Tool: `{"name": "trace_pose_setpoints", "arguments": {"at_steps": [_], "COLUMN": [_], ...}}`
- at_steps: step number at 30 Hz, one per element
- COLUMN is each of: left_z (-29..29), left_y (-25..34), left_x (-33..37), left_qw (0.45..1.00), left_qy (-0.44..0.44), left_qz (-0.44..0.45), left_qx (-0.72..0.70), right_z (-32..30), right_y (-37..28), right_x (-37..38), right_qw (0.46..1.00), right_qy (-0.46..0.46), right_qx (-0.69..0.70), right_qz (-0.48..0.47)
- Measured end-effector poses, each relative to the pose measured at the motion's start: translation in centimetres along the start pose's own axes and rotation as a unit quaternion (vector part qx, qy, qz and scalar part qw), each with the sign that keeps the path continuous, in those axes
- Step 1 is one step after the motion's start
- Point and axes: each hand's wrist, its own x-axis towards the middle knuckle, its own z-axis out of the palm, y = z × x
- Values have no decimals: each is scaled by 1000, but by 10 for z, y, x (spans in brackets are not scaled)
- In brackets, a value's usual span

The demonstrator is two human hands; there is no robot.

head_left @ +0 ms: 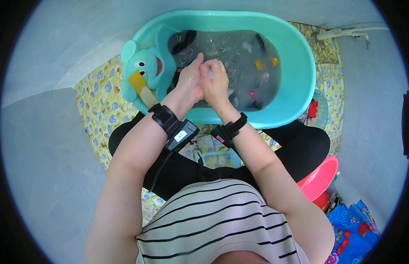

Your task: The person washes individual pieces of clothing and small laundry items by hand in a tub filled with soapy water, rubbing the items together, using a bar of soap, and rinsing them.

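A turquoise baby bathtub [301, 66] with an animal face [147, 66] at its left end holds murky grey water [239, 48]. Above the water my left hand [190, 81] and my right hand [216, 83] press together, wet. The right hand's fingers curl against the left palm. A small pale bit shows between them, too covered to name. Dark cloth [184, 42] lies in the water at the upper left, and yellow patches [258, 65] and a small red spot [252, 93] show at the right. A yellow and beige oblong block [142, 88] rests by the tub's left rim.
Pebble-patterned flooring [99, 90] surrounds the tub. A low light-blue stool [220, 157] stands between my legs. On the right are a basket [321, 110] with red cloth, a pink basin [319, 176] and blue flowered fabric [352, 226]. A white pipe [352, 31] runs along the wall.
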Motion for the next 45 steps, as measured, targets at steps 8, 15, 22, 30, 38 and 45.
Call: {"name": "trace_pose_setpoints", "arguments": {"at_steps": [8, 15, 22, 30, 38, 45], "left_z": [-2, -13, -13, -16, -16, -21], "left_y": [-6, 2, 1, 0, -8, 11], "left_x": [7, 9, -3, 0, 0, 3], "left_qw": [991, 981, 973, 980, 965, 963], "left_qy": [69, 153, 176, 128, 178, 131], "left_qz": [67, 75, 38, 7, -1, 32], "left_qx": [96, 90, 147, 152, 192, 235], "right_z": [0, -46, -82, -54, -26, -14], "right_y": [35, 125, 266, 262, 66, -41], "right_x": [17, 26, -19, -19, 7, -11], "right_qw": [985, 818, 872, 800, 933, 977], "right_qy": [-112, -206, -104, -311, -260, -200], "right_qx": [-16, 269, -187, -345, -146, -48], "right_qz": [127, 465, 439, 379, 201, 55]}}
